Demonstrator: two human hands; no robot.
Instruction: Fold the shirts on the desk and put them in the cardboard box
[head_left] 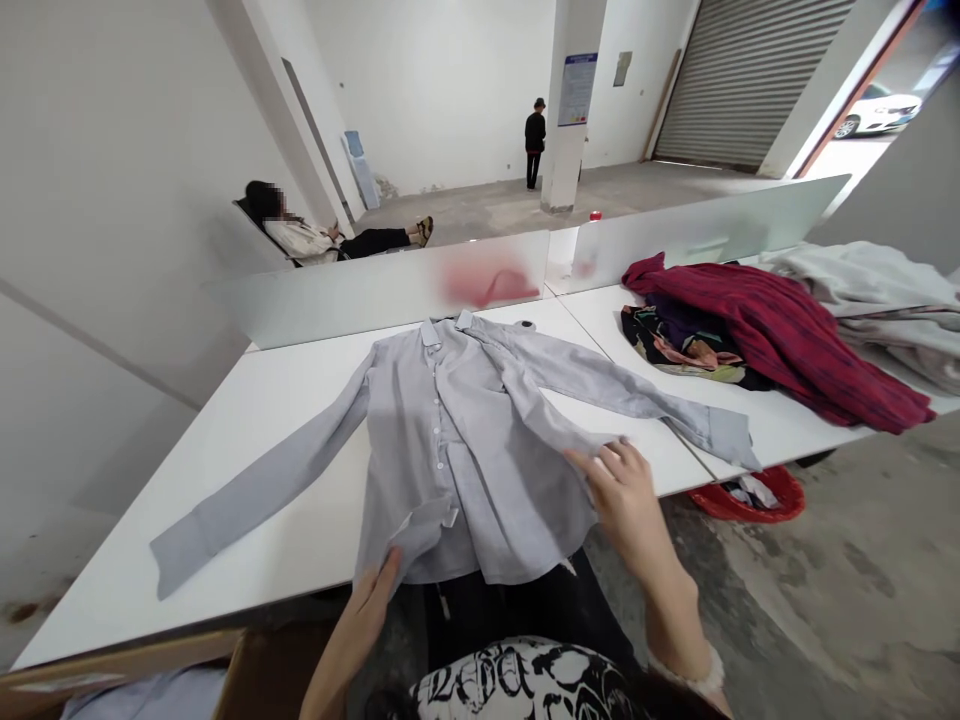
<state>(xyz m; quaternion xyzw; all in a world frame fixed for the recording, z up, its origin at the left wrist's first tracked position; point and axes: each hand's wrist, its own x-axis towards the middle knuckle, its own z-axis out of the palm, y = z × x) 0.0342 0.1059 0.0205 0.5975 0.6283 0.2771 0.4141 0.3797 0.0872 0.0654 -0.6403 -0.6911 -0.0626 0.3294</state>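
**Grey shirt lies flat, both hands at its near end**

A grey button shirt [465, 440] lies spread on the white table [285, 400], front side up. Its long axis runs straight away from the person: the collar is at the far side, near the low divider panel [375, 290], and the hem is at the near edge, where it hangs a little over the table. The two sleeves go out to the left and to the right, so the shirt is directly in front of the hands.

The left hand [371, 600] is at the hem, below the button line. Its fingers are closed on the edge of the cloth, and a small fold is lifted there. The right hand [626, 495] is open, with the fingers stretched out and laid on the side of the shirt, just beside the place where the right sleeve passes. It grips nothing. The left hand is nearer to the hem and the right hand is nearer to the sleeve.

On the next table to the right there is a dark red garment [772, 330] on a pile of clothes. A red basin [750, 495] stands on the floor under it.
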